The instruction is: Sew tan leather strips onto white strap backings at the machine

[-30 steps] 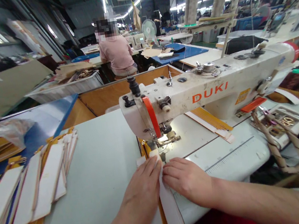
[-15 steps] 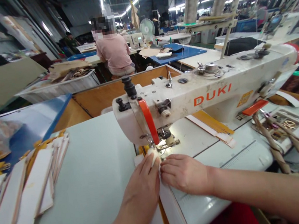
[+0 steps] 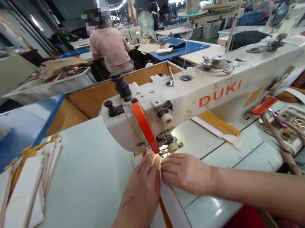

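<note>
A white-faced strip with mustard-yellow edges [image 3: 178,217] runs lengthwise toward the sewing machine [image 3: 181,101]. My left hand [image 3: 141,185] presses on the strip just in front of the presser foot, its fingers together. Curled against the strip's right edge is my right hand [image 3: 187,174], close beside the left fingertips. Both hands grip the work near the lit needle area; the fingertips partly hide the strip there. The red guard [image 3: 145,127] hangs above the left fingers.
Stacked white and mustard strips [image 3: 28,199] lie on the left of the table [image 3: 90,177]. More strips [image 3: 216,127] rest behind the machine arm. A parts tray [image 3: 293,126] stands at right. A seated person [image 3: 110,49] works farther off.
The camera view has shifted slightly, with the machine appearing larger and closer. Both hands keep hold of the strip in nearly the same spot by the presser foot.
</note>
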Demonstrator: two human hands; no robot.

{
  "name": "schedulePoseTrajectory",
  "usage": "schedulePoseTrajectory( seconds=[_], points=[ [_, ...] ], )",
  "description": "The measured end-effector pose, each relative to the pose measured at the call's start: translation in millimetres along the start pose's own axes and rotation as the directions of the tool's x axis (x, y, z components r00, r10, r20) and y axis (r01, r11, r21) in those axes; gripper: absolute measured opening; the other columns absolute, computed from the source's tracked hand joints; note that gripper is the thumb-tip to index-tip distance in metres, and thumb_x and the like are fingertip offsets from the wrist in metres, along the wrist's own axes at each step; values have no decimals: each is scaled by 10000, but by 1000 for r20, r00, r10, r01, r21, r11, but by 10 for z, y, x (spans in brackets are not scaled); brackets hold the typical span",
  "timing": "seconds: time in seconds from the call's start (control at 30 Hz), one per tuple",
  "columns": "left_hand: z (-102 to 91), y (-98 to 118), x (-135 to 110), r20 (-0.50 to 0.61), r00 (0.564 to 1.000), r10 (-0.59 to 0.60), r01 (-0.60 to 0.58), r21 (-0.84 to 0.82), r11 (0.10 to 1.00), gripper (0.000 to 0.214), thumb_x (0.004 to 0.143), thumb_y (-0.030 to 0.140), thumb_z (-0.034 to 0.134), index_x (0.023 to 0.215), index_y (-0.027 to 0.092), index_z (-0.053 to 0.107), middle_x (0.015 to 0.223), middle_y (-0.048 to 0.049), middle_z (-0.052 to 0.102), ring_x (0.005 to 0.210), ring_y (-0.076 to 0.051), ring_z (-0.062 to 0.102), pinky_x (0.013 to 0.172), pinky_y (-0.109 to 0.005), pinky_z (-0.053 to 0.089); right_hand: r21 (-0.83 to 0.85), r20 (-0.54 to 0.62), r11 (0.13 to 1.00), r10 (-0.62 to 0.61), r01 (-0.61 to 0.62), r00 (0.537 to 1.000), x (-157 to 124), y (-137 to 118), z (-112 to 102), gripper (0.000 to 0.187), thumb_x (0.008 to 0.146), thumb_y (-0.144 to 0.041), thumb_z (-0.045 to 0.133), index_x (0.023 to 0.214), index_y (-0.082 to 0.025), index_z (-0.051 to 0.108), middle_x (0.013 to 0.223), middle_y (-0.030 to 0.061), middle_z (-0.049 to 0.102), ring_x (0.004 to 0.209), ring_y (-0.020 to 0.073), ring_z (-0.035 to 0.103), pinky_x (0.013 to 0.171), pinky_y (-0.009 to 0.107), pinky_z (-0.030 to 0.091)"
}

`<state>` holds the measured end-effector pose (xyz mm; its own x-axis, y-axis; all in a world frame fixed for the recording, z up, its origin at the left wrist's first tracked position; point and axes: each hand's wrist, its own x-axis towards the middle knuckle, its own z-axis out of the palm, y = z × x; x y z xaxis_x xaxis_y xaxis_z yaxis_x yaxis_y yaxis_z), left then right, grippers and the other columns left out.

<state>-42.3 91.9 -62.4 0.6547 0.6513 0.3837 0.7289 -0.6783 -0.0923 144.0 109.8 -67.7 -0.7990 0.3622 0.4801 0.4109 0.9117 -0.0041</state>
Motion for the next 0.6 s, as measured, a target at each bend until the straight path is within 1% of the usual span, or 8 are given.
schedulePoseTrajectory(
  seconds=[0.13, 0.2, 0.3, 0.43, 0.53, 0.6],
  points=[
    [28, -25, -10, 32, 999, -22, 23, -32, 999, 395, 931, 139, 314, 1250, 101, 545, 1209, -140, 629, 1207, -251, 528, 995, -411, 481, -10, 14, 1000, 4, -4, 1000, 12, 11, -15, 205, 954, -139, 456, 797, -133, 587, 889, 76, 661, 864, 177, 602, 862, 318, 470],
    [37, -29, -11, 28, 999, -19, 21, -42, 999, 398, 927, 134, 322, 1262, 107, 535, 1201, -134, 632, 1198, -251, 532, 992, -412, 485, -13, 15, 1000, 2, -2, 1000, 18, 14, -30, 204, 951, -138, 462, 792, -131, 589, 871, 72, 662, 843, 176, 604, 855, 316, 472],
    [38, -28, -1, 9, 1000, -13, 13, -41, 999, 383, 927, 132, 323, 1240, 96, 541, 1194, -140, 630, 1181, -251, 542, 987, -406, 490, -13, 23, 1000, 8, -8, 1000, 21, 15, -42, 215, 955, -139, 452, 793, -134, 594, 875, 69, 665, 834, 175, 605, 846, 315, 473],
    [33, -25, 23, 16, 999, -43, 44, -54, 998, 362, 940, 145, 316, 1206, 76, 550, 1212, -161, 611, 1188, -244, 539, 993, -397, 488, -5, 51, 1000, 18, -17, 999, 21, 16, -36, 212, 955, -157, 467, 791, -132, 599, 857, 64, 663, 821, 180, 609, 835, 318, 476],
    [24, 21, -3, 24, 996, -87, 89, -86, 992, 374, 945, 153, 308, 1226, 70, 540, 1245, -176, 592, 1214, -252, 521, 1002, -423, 480, -8, 76, 1000, 24, -24, 997, 5, 17, -38, 179, 946, -158, 490, 824, -119, 615, 883, 69, 672, 858, 195, 614, 852, 332, 475],
    [-3, 103, -72, 13, 993, -118, 119, -79, 990, 374, 945, 158, 317, 1226, 49, 539, 1262, -197, 583, 1219, -266, 519, 994, -442, 485, -12, 94, 1000, 29, -28, 995, -26, 7, -58, 160, 947, -161, 491, 882, -107, 626, 940, 80, 680, 911, 203, 614, 877, 340, 470]
  ],
)
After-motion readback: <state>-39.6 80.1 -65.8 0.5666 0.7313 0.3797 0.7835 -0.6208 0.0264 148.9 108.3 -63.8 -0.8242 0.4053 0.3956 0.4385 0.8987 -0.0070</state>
